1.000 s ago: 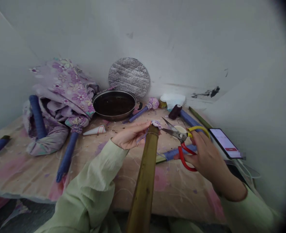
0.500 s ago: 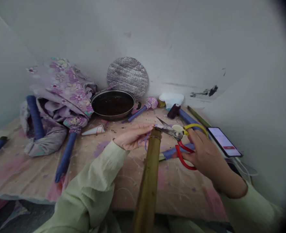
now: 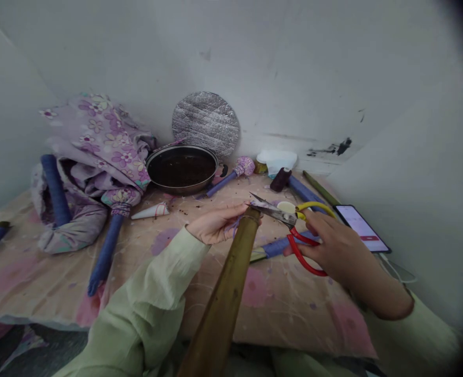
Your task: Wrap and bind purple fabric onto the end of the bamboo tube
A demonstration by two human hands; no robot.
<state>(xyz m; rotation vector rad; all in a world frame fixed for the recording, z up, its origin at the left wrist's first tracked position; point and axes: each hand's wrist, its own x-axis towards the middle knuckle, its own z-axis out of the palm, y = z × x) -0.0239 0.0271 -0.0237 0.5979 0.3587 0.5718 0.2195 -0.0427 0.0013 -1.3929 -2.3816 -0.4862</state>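
Observation:
A long bamboo stick (image 3: 228, 277) slants from the bottom edge up to my left hand (image 3: 216, 222), which is closed around its far end. Purple thread or a thin strip (image 3: 231, 227) hangs by those fingers, and a bit of purple cloth shows at the tip, partly hidden. My right hand (image 3: 339, 248) grips scissors (image 3: 280, 213) with one yellow and one red handle. Their blades are parted and lie over the stick's end, close to my left fingertips. Beneath the scissors, a purple-wrapped stick (image 3: 280, 247) lies on the table.
Behind stand a dark pan (image 3: 182, 168) and a silver foil disc (image 3: 206, 124). A heap of floral cloth (image 3: 98, 141) and several purple-wrapped sticks lie left. A white cone (image 3: 151, 211), a dark thread spool (image 3: 280, 180) and a phone (image 3: 361, 228) rest on the flowered tablecloth (image 3: 294, 314).
The near end of the bamboo stick has swung left. The red handle has shifted slightly right and the blades have drawn a little closer together. My left hand stays about the same.

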